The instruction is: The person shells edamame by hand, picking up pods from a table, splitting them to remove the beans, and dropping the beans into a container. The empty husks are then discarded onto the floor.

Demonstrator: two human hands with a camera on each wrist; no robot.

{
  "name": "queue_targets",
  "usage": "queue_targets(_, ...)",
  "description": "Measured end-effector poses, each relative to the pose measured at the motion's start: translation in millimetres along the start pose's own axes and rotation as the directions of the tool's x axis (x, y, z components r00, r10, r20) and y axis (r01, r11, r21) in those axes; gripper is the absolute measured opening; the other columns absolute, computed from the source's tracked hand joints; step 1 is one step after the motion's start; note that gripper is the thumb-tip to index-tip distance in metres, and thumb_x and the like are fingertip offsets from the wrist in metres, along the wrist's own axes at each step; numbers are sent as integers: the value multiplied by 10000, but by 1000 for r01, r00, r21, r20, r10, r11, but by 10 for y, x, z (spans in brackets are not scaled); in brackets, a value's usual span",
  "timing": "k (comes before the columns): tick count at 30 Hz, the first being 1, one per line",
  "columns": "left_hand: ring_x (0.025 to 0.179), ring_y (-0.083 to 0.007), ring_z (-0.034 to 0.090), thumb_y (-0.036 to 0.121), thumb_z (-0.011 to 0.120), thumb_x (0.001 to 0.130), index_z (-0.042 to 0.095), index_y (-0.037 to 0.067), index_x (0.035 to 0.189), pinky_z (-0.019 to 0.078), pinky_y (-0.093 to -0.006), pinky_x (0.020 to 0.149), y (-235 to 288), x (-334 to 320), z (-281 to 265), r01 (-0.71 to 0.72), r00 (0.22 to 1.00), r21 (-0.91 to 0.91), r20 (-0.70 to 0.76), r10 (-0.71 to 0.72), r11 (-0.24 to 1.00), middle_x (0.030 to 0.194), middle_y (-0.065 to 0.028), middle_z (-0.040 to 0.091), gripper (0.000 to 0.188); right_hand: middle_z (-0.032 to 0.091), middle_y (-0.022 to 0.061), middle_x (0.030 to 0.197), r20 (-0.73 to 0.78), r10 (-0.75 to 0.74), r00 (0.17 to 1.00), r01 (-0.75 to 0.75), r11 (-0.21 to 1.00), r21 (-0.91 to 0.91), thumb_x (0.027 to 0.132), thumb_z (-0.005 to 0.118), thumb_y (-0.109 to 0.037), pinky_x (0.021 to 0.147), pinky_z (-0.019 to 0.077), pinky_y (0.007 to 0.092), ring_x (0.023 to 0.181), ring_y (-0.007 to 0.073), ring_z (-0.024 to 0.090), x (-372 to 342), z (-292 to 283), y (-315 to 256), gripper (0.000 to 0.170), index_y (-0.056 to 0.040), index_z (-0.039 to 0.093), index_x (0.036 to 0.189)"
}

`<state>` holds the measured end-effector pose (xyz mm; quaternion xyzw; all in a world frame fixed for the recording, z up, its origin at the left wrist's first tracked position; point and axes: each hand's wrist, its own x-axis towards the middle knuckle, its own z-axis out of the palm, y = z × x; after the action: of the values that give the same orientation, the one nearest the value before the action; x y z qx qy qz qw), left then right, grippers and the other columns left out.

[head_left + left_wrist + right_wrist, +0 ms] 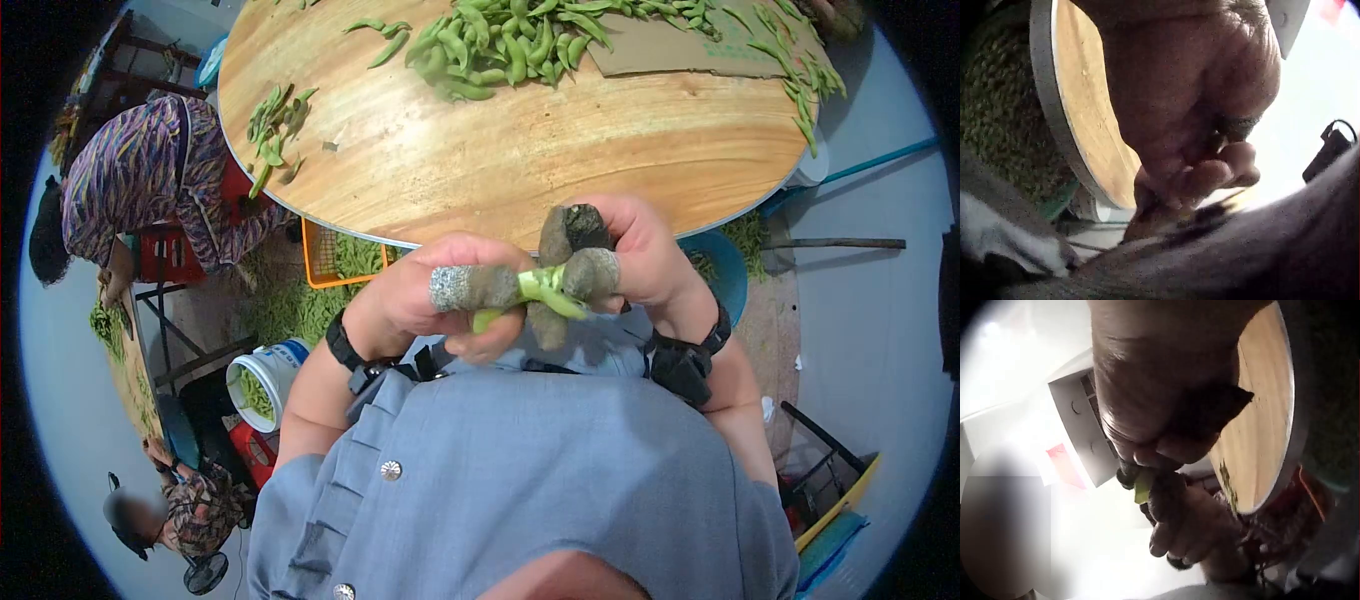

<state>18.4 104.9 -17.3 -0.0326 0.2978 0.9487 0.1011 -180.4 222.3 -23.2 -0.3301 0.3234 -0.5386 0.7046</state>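
In front of the chest, between both hands, is a green soybean pod (548,288), its upper side pale and broken-looking. The left hand (440,295) pinches it with a grey-wrapped thumb; a bit of green (486,320) also shows under that thumb. From the other side, the right hand (640,250) pinches the pod between wrapped thumb and fingers. The right wrist view shows a sliver of the green pod (1142,489) between the hands. In the left wrist view the curled left hand (1191,87) hides the pod.
A round wooden table (560,140) stands just ahead, with a pile of pods (500,45) and cardboard (680,45). Below its edge are an orange crate (318,255) and a blue tub (728,275). A white bucket (262,385) stands left. Two people work at the left.
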Motion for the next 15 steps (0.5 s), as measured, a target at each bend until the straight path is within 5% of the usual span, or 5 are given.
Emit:
queue_targets(5,509,-135,472,243,502,961,548,-20,1073,362,-256,476,-30,51,-46,-107,994,66,-16,108,992,650,-95,550,289,569,-16,671,-24,-6,1000,0,968,-249,833,698,-165,428,381,225,506,62,502,33,-54,6,187,-20,613,914)
queue_targets(8,529,-148,502,190,493,953,575,-1,1020,401,-272,518,27,84,-29,56,959,440,-273,74,896,677,-80,571,219,585,25,680,-98,-222,970,174,917,-358,789,688,-122,500,435,287,571,147,562,61,-76,90,173,-27,613,914)
queue_targets(10,569,-125,541,167,474,940,587,11,978,434,-267,566,-14,141,-15,90,905,934,-222,363,347,708,-51,595,196,588,96,710,-170,-205,964,-77,395,-916,728,673,-106,579,464,341,644,257,590,29,-15,-29,206,-32,611,910)
queue_targets(13,528,-97,533,159,464,932,575,14,1003,431,-244,511,18,80,54,205,885,841,-378,272,501,727,-43,610,196,575,144,747,-120,-508,853,19,260,-965,696,672,-130,606,467,361,681,318,583,1,17,143,234,-30,607,897)
queue_targets(15,508,-83,530,155,459,928,569,15,1016,430,-233,484,49,57,97,261,866,778,-450,218,571,737,-39,617,198,570,144,737,-78,-510,857,67,260,-963,703,673,-136,607,468,364,684,321,580,-20,-18,183,229,-29,607,895)
